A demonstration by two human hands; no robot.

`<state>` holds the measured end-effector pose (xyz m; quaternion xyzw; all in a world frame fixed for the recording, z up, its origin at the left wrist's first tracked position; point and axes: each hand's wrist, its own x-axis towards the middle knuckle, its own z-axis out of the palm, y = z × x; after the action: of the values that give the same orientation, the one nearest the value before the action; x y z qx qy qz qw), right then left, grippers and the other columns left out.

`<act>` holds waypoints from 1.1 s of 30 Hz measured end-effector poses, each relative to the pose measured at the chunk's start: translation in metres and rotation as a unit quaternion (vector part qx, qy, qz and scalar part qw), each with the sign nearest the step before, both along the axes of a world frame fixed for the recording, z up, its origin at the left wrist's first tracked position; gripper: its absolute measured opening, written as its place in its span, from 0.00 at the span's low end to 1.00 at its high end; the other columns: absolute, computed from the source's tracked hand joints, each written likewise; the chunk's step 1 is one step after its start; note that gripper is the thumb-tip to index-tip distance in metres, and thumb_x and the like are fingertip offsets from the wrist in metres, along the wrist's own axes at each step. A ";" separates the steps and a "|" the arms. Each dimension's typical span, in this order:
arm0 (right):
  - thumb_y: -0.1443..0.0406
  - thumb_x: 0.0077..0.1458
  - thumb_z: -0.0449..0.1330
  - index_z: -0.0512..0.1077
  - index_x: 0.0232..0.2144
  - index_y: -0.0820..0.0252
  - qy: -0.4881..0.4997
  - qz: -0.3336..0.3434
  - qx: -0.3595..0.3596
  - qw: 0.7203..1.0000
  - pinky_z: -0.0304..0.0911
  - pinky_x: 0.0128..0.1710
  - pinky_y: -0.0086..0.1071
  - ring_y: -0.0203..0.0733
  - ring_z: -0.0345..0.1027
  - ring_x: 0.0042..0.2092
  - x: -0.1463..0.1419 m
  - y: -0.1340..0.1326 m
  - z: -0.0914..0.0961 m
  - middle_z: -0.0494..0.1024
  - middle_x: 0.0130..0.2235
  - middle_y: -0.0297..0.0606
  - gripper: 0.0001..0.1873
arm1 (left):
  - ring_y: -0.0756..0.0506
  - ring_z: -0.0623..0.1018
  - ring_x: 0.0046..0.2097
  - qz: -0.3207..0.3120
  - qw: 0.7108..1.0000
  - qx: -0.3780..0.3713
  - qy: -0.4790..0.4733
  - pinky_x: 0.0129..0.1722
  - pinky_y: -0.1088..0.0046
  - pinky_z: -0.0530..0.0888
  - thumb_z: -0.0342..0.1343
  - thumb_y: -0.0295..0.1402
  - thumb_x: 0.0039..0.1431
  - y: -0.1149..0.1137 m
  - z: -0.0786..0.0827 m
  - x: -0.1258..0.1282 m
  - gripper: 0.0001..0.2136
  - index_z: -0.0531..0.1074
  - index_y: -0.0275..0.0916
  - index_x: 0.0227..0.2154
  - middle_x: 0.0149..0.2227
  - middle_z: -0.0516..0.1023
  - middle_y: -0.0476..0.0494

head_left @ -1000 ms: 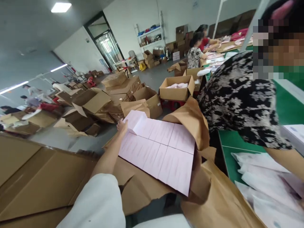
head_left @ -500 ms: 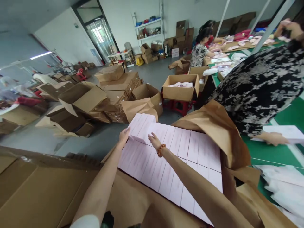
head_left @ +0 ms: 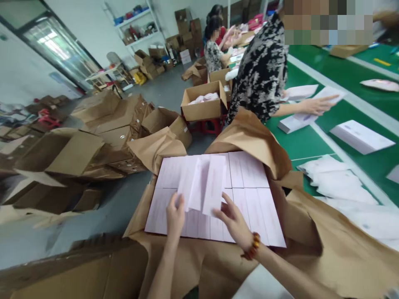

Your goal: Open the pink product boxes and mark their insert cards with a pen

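Several slim white boxes [head_left: 215, 182] are lifted between my hands, standing on edge with gaps between them. My left hand [head_left: 175, 214] grips the left side of this group, its thumb against the near end. At the right side, my right hand [head_left: 233, 220], with a beaded bracelet on the wrist, pinches the lower corner of the rightmost box. Beneath them, rows of similar white boxes [head_left: 252, 199] fill a carton lined with brown paper [head_left: 252, 137]. The held group hides part of the packed rows.
To the right is a green table [head_left: 321, 145] with a stack of white boxes [head_left: 361, 137] and white packets [head_left: 336, 176]. A person in a patterned shirt [head_left: 258, 62] handles white boxes there. Open cartons [head_left: 62, 153] stand on the left; another carton [head_left: 202, 110] holds white items behind.
My hands have moved nearer and to the middle with the white boxes, which are now spread apart. My right hand has closed on the rightmost box. The view has turned to the right.
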<state>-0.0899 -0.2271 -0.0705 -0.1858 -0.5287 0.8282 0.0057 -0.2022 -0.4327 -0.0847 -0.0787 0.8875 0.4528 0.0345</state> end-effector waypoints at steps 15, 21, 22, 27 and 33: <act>0.42 0.69 0.69 0.86 0.59 0.51 -0.084 -0.135 0.223 0.962 0.87 0.49 0.46 0.58 0.88 0.49 0.245 0.077 0.031 0.91 0.53 0.49 0.28 | 0.29 0.70 0.76 -0.375 0.889 0.222 -0.139 0.75 0.45 0.68 0.76 0.52 0.61 0.160 0.061 0.140 0.39 0.65 0.55 0.71 0.74 0.71 0.35; 0.42 0.76 0.59 0.87 0.54 0.53 -0.068 -0.135 0.141 0.978 0.84 0.50 0.40 0.51 0.85 0.44 0.284 0.120 0.075 0.90 0.49 0.45 0.27 | 0.38 0.81 0.50 -0.490 0.766 0.283 -0.304 0.53 0.58 0.80 0.83 0.52 0.49 0.241 0.057 0.202 0.45 0.69 0.47 0.66 0.51 0.81 0.44; 0.41 0.76 0.59 0.87 0.53 0.55 -0.082 -0.146 0.130 0.977 0.83 0.49 0.40 0.51 0.84 0.43 0.293 0.127 0.077 0.90 0.47 0.45 0.29 | 0.39 0.80 0.48 -0.495 0.768 0.276 -0.299 0.52 0.59 0.80 0.83 0.51 0.48 0.252 0.055 0.210 0.44 0.70 0.45 0.64 0.49 0.82 0.45; 0.38 0.67 0.69 0.88 0.49 0.59 -0.121 -0.240 0.025 0.963 0.79 0.45 0.37 0.51 0.82 0.42 0.344 0.148 0.072 0.89 0.42 0.43 0.31 | 0.38 0.82 0.48 -0.519 0.749 0.274 -0.308 0.51 0.59 0.82 0.86 0.52 0.41 0.308 0.056 0.256 0.42 0.74 0.42 0.55 0.45 0.84 0.44; 0.39 0.62 0.74 0.90 0.49 0.57 -0.122 -0.342 -0.033 0.931 0.80 0.49 0.39 0.53 0.84 0.44 0.391 0.168 0.065 0.91 0.45 0.43 0.30 | 0.40 0.81 0.42 -0.575 0.712 0.258 -0.309 0.45 0.61 0.82 0.85 0.54 0.40 0.365 0.059 0.303 0.39 0.74 0.42 0.50 0.40 0.83 0.45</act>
<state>0.3011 -0.0594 -0.0053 -0.4547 -0.4022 0.7642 0.2179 0.1005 -0.0678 -0.0261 0.3236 0.5497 0.5075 0.5792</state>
